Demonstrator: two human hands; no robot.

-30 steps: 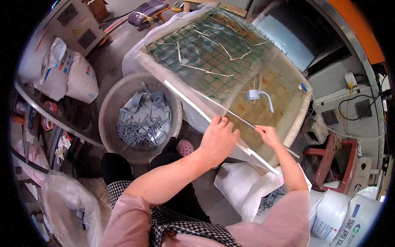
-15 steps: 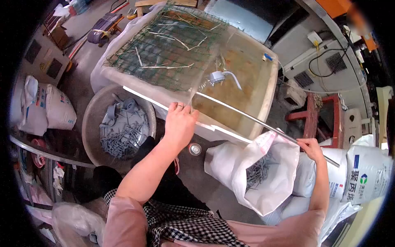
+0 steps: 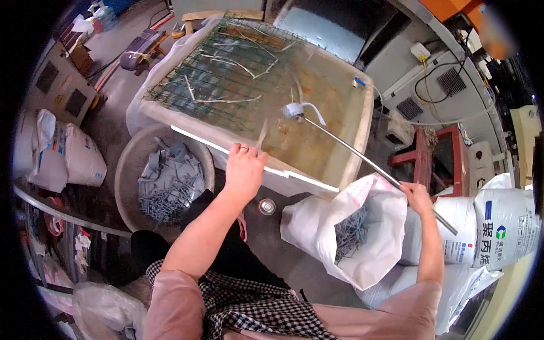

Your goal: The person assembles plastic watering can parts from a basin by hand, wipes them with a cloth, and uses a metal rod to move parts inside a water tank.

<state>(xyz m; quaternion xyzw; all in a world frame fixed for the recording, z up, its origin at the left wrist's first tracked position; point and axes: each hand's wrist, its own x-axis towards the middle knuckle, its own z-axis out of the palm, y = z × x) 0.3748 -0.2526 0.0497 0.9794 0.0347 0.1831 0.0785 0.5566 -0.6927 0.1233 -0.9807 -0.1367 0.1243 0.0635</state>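
Note:
A long metal rod is held in my right hand, its fingers wrapped round it near the lower end. The rod's far tip reaches a pale grey curved plastic piece in the murky water of a large white tub. My left hand rests on the tub's near rim, fingers curled over the edge. Green netting with white sticks covers the tub's left part. Whether the left fingers grip anything besides the rim is hidden.
A round basin with grey plastic pieces stands left of the tub. An open white sack of grey pieces is at the right front. Further right are full sacks and a red metal frame. A can stands on the floor.
The rod has swung from along the near rim to out over the water, its tip now at the curved piece. My right hand moved right and down the rod, then slightly back.

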